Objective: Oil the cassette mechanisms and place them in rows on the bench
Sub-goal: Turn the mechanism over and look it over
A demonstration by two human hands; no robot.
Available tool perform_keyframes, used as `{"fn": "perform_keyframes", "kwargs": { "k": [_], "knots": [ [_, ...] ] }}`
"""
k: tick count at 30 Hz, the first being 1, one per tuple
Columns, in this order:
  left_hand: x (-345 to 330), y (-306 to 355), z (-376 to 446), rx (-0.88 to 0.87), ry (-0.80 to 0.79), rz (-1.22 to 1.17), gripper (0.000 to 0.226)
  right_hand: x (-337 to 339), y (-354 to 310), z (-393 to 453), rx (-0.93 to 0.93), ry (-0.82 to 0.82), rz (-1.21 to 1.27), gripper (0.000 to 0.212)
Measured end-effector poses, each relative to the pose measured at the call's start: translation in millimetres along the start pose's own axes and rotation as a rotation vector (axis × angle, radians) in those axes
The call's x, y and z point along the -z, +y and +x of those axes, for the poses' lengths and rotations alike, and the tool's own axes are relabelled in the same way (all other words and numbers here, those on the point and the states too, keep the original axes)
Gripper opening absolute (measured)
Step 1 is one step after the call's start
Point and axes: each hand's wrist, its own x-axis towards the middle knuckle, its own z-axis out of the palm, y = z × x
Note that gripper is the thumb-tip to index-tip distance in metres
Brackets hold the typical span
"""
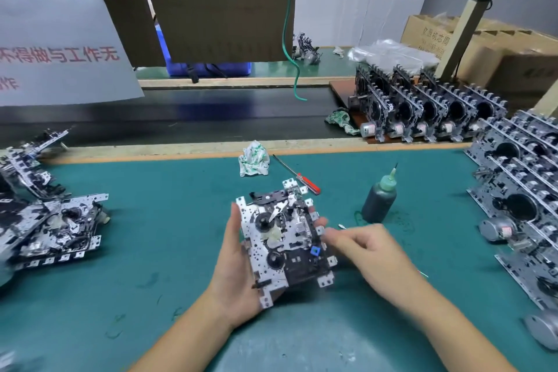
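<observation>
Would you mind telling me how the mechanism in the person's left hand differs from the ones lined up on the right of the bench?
The held mechanism is single and lifted off the mat, gripped by the left hand; the rows of mechanisms stand on the bench, leaning against each other. The held one shows its whole flat face; the rows overlap, each partly hidden. They share perforated metal plates with tabbed edges.

Hanging paper sign [57,27]: red characters, partly cut off, read "平视前方" and "不得做与工作无".
Cardboard box [434,36]: bore dark print "亿恩机芯", the rest too blurred to read.
</observation>
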Motion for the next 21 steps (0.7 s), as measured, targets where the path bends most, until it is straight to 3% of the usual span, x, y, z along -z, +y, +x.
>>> {"fn": "perform_keyframes", "kwargs": {
  "k": [3, 6, 8, 11, 13, 15, 19, 21],
  "knots": [
    [7, -3, 3, 0.038, 0.144, -0.048, 0.094, 18, 0, 6, 0.042, 0.329, -0.025, 0.033],
    [12, -4, 5, 0.096, 0.209, -0.044, 0.093, 37, 10, 10, 0.009, 0.554, -0.254, 0.022],
    [14, -6, 6, 0.117, 0.226, -0.032, 0.094, 39, 15, 10, -0.028, 0.483, -0.474, 0.019],
    [18, -7, 7, 0.123, 0.219, -0.027, 0.095, 25, 24, 7, -0.141, 0.191, -1.025, 0.019],
    [20, -7, 8, 0.126, 0.239, -0.011, 0.094, 18, 29, 8, -0.146, 0.107, -1.121, 0.014],
    [21, -7, 9, 0.117, 0.258, -0.001, 0.092, 17, 28, 9, -0.109, 0.057, -0.997, 0.012],
    [19, -8, 10, 0.123, 0.306, 0.023, 0.093, 20, 11, 7, -0.146, -0.147, -0.115, 0.015],
    [18, -7, 11, 0.135, 0.324, 0.027, 0.093, 18, 4, 6, -0.222, -0.278, 0.179, 0.020]
  ]
}}
